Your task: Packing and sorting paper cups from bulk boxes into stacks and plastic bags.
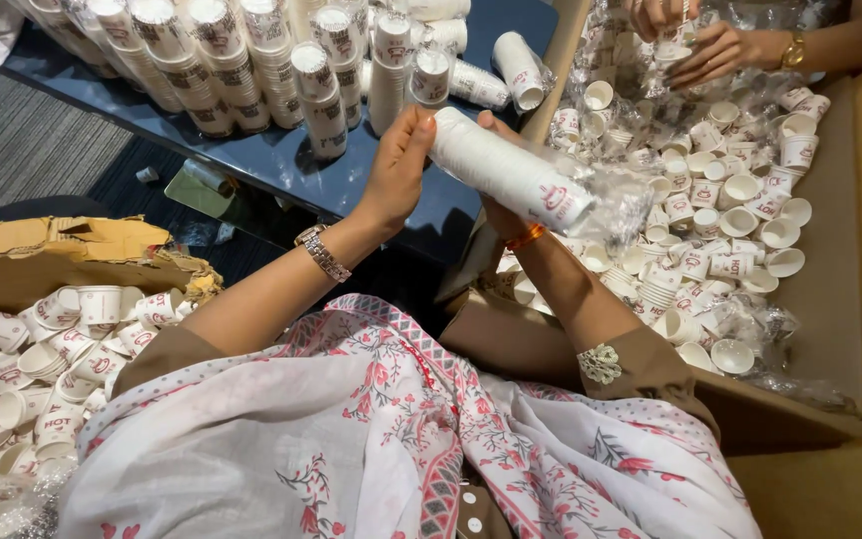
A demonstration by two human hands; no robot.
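we hold a long white stack of nested paper cups with red printing (511, 172) slantwise in the air above the edge of the dark blue table (281, 160), its lower end pushed into a clear crinkled plastic sleeve (616, 205). our left hand (398, 165) presses flat on the stack's upper end, fingers wrapped over the top cup. our right hand (496, 205) grasps the stack from underneath, mostly hidden behind it, so we cannot tell how tightly those fingers close.

the stack is long and carried only at its upper part; if our left palm eases off, we judge the cups could fan apart and spill. the thin sleeve could also tear or bunch at the cup rims if pushed crooked.

behind it, finished wrapped stacks of cups (251, 60) lean close together on the table, and a knock from the raised end could topple them. to the right, a brown cardboard tray (835, 299) holds loose white paper cups (720, 230), where another person's hands (690, 35) work at the far end. a second heap of loose cups (32, 359) lies at our left, beside torn cardboard (62, 245).
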